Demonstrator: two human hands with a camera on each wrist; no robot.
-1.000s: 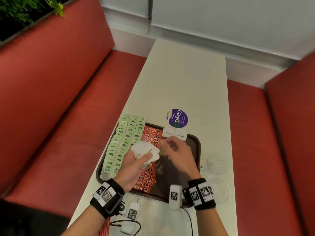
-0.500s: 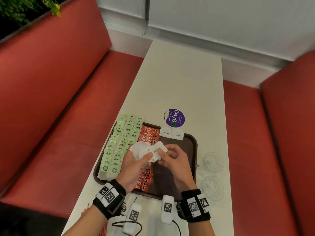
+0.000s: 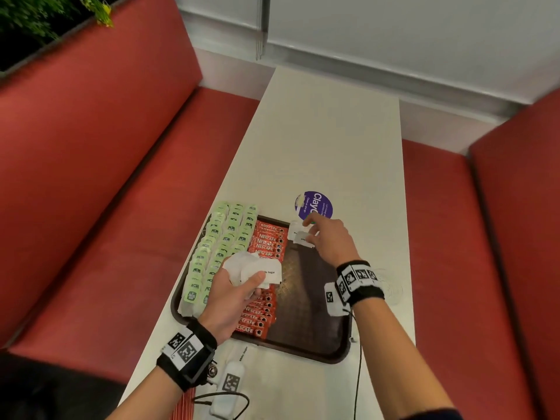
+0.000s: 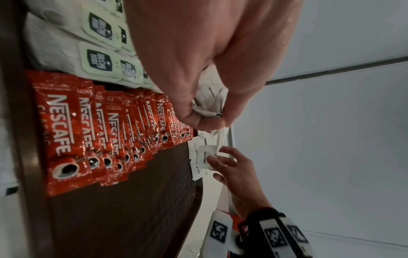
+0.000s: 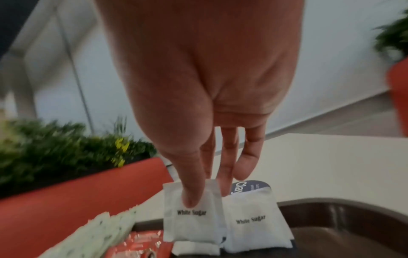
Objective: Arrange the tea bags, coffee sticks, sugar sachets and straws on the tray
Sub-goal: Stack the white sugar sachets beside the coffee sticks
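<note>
A dark brown tray holds rows of green tea bags along its left side and a column of red Nescafe coffee sticks beside them. My left hand hovers over the coffee sticks and grips a bunch of white sugar sachets. At the tray's far edge my right hand pinches a single sugar sachet between thumb and fingers. It holds that sachet low over the tray, beside another laid sachet. Whether the held sachet touches the tray is unclear.
A round purple sticker lies on the white table just beyond the tray. Clear plastic lids sit to the tray's right. A white tagged device with a cable and a red-striped bundle lie near me. Red benches flank the table.
My right hand drew one sachet from the bunch in my left hand and carried it forward to the tray's far edge. The left hand stayed over the coffee sticks.
</note>
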